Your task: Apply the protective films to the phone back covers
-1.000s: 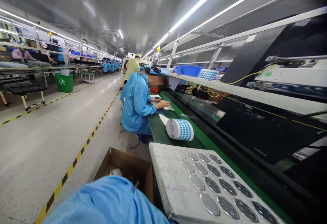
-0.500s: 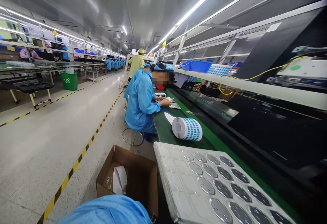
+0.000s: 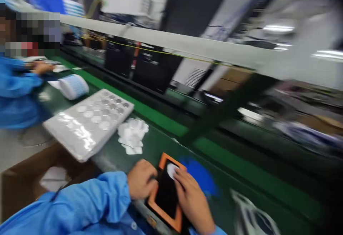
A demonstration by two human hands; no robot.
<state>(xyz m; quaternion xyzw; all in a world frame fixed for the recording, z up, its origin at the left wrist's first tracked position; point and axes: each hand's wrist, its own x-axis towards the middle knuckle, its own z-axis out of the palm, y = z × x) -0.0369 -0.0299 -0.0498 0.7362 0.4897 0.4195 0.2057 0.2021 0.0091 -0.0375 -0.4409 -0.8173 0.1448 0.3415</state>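
Observation:
An orange frame [image 3: 164,160] with a black panel [image 3: 166,196] inside it lies on the green bench in front of me. A white round piece [image 3: 172,170] is at the far end of the panel. My right hand [image 3: 193,198] lies over the panel's right side, fingers stretched out, fingertips touching the white piece. At the frame's left edge my left hand [image 3: 140,179] is closed, its fingers curled; whatever is in it, if anything, is hidden and blurred. Beyond the frame, to the right, is a blue round thing [image 3: 200,176].
White paper pieces [image 3: 133,135] lie heaped beside a clear tray [image 3: 77,131] of round parts. Behind stands a roll of blue-dotted labels [image 3: 73,86]. A co-worker's blue sleeve [image 3: 18,81] is at the left. A cardboard box [image 3: 24,167] is below the bench edge.
My view has swung right and down from the aisle to the bench. Both my hands and the orange frame have come into view; the tray and roll now appear further left.

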